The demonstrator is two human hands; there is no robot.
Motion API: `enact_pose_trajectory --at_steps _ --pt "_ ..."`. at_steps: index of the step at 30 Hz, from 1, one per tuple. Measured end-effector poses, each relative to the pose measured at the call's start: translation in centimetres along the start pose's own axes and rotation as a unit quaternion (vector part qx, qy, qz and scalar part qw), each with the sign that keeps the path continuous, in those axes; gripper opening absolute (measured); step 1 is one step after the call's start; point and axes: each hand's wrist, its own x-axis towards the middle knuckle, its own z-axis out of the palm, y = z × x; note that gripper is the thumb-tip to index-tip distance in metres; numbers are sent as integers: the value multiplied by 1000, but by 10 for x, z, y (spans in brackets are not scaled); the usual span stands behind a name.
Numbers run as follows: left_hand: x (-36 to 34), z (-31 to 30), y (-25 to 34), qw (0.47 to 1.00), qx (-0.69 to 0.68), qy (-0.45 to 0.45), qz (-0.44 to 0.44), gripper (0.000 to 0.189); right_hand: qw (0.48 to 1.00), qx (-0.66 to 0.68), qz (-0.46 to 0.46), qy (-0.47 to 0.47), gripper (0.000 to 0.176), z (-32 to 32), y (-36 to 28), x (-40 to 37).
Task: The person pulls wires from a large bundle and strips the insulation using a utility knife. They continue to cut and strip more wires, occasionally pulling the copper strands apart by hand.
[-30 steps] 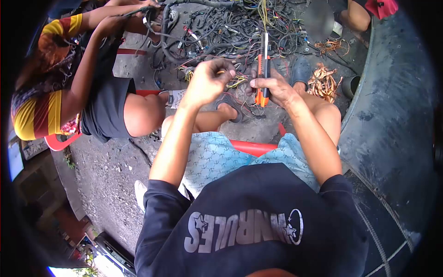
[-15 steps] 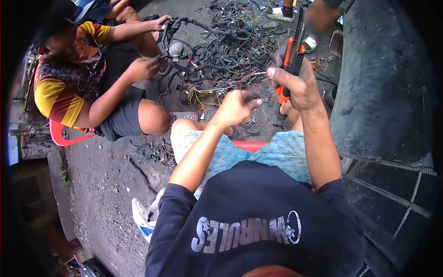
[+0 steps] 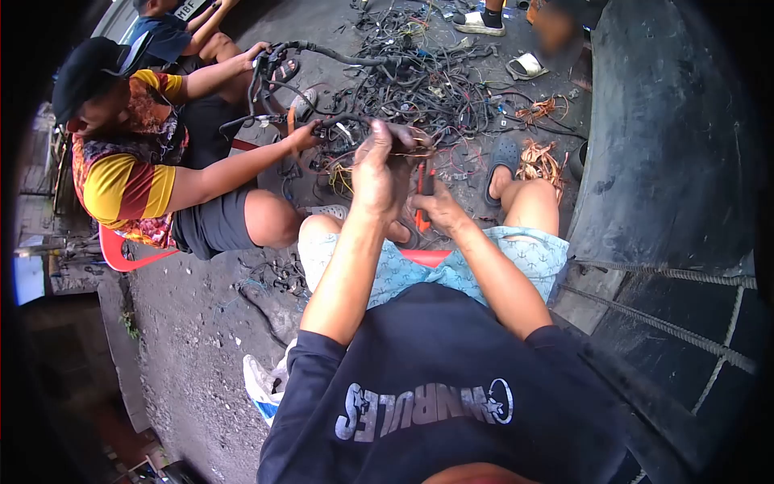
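Seated over a heap of stripped and dark-sheathed cabling point(image 3: 435, 97) on the rough ground point(image 3: 189, 347), a person in a dark printed shirt point(image 3: 451, 355) grips an orange-and-black cutter knife point(image 3: 422, 219) in the right hand point(image 3: 441, 208), its blade hard to make out near the raised left hand point(image 3: 377, 173). The left hand's fingers are curled, closed on thin wires point(image 3: 421, 152) partly hidden by the hand. At the person's left, a co-worker point(image 3: 133, 181) in a yellow-and-maroon-sleeved shirt, seated on a red chair point(image 3: 121, 254), holds a black wiring harness point(image 3: 343, 56) in both hands. A bundle of copper-colored strips point(image 3: 540, 164) lies just beside the person's right foot in a gray clog point(image 3: 501, 157), near the base of a large dark curved surface point(image 3: 673, 145); a smaller orange-brown tangle point(image 3: 538, 110) lies farther out, near an off-white slipper point(image 3: 526, 66).
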Motion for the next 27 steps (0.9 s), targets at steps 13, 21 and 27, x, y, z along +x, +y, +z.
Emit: enact_pose_trajectory --at_steps 13,21,27 --pt "3 -50 82 993 5 34 117 41 997 29 11 -63 14 -21 -12 0" --pt "21 -44 42 988 -74 80 106 43 979 115 69 -155 27 4 -12 -14" --pt "22 -94 82 979 -104 109 140 39 973 153 120 -124 27 -28 -43 -16"
